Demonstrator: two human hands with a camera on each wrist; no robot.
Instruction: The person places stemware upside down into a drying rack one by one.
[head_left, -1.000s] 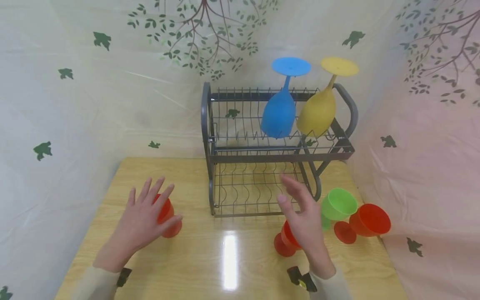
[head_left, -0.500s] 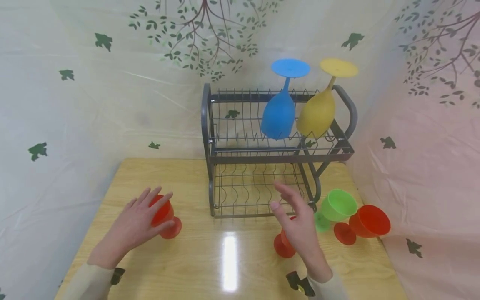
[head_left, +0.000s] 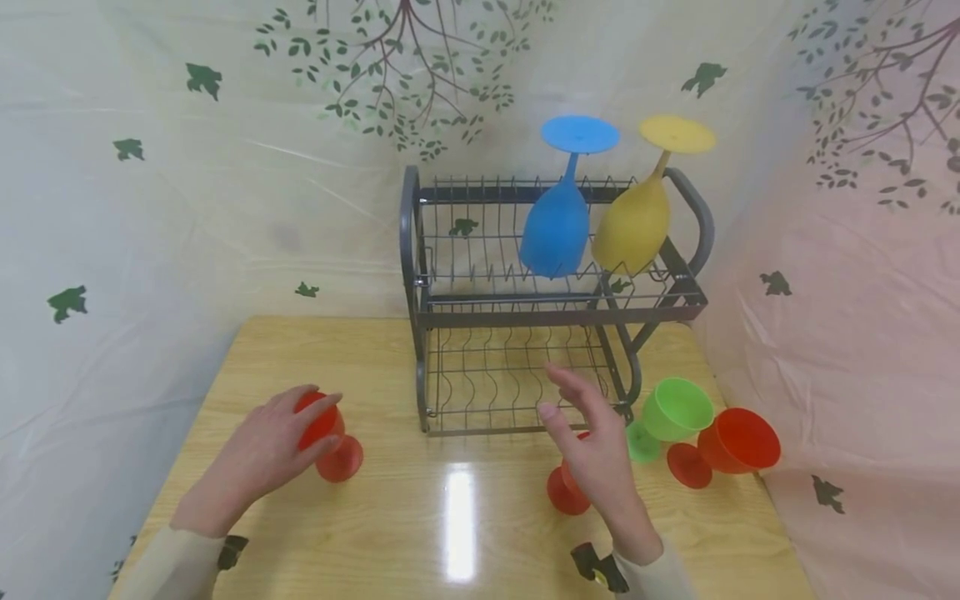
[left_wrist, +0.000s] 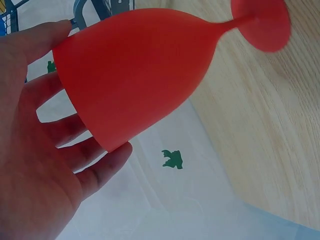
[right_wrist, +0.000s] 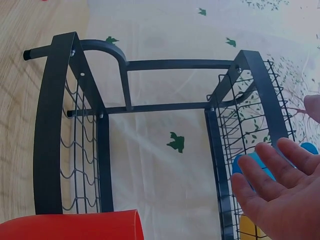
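In the head view, my left hand (head_left: 262, 450) is at the left of the table, its fingers and thumb round the rim of a red plastic goblet (head_left: 321, 421). The left wrist view shows this goblet (left_wrist: 140, 70) with the thumb at one side of its rim and the fingers passing behind it. My right hand (head_left: 603, 454) hovers with fingers parted and nothing held. Partly hidden beneath it stands another red goblet (head_left: 567, 492), whose bowl edge shows low in the right wrist view. Fingers of the right hand (right_wrist: 280, 185) overlap the rack there.
A dark two-tier dish rack (head_left: 562, 317) stands at the table's back. Upside down on its upper tier are a blue goblet (head_left: 557, 229) and a yellow goblet (head_left: 633, 225). Right of the right hand stand a green goblet (head_left: 678, 410) and a third red goblet (head_left: 740, 442).
My left hand has lowered and drawn its spread fingers in round the red goblet, which has shifted slightly. My right hand has moved a little left and down, staying parted.
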